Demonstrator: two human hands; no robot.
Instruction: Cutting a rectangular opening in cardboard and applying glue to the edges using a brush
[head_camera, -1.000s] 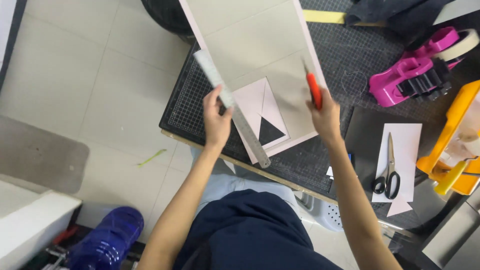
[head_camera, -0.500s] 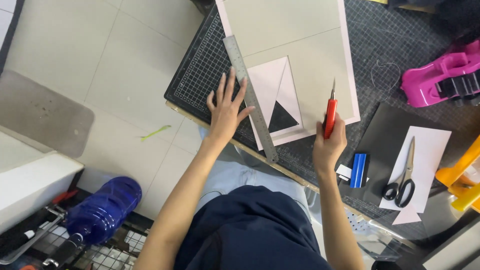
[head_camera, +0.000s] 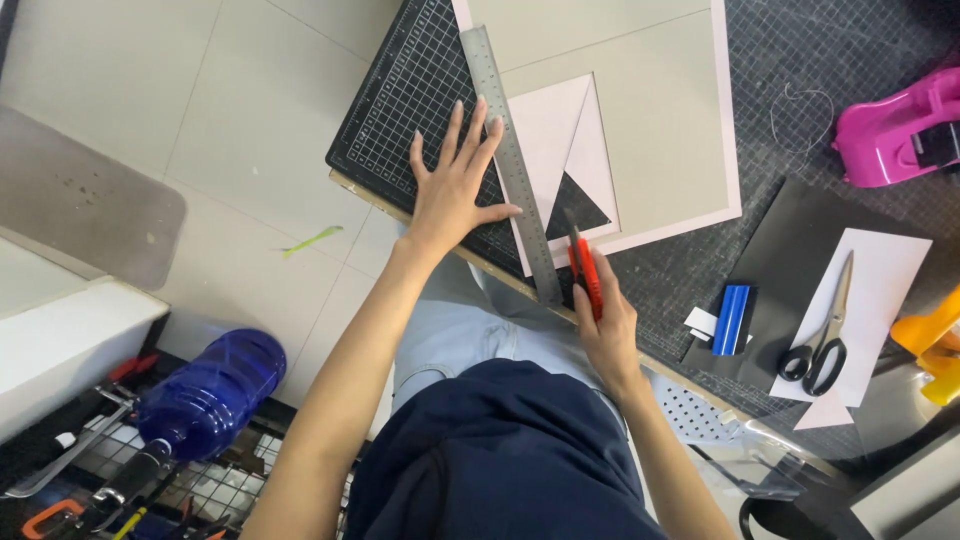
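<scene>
I'm pressing my flat, spread left hand (head_camera: 452, 190) on the stiff, slippery steel ruler (head_camera: 510, 160) while my right hand (head_camera: 603, 318) is gripping the light red cutter (head_camera: 583, 272) by its handle over thin card (head_camera: 640, 110).

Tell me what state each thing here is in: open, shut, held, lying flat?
Left hand: fingers spread, pressing the ruler.
Ruler: flat on the card, pinned.
Right hand: gripping the knife.
Knife: held, tip at the ruler's edge.
Card: flat on the mat.
Mat: flat on the table.
Scissors: shut, lying on white paper.
</scene>
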